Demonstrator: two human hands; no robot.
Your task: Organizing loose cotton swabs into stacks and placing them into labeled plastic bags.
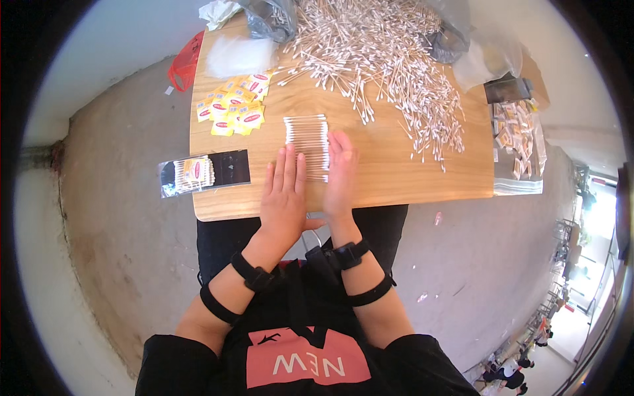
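Note:
A neat row of cotton swabs lies side by side on the table in front of me, their white tips lined up at both ends. My left hand is flat with fingers stretched out, its fingertips at the row's lower left edge. Along the right-hand tips stands my right hand on its edge, fingers extended and slightly blurred. Neither hand grips anything. Left of them, a clear bag of cotton swabs with a yellow card rests on a black pad at the table's edge.
A large heap of loose cotton swabs covers the far part of the wooden table. Yellow-and-white cards and clear plastic sleeves lie at the far left. At the right edge sits a clear bag of filled packs, near a dark box.

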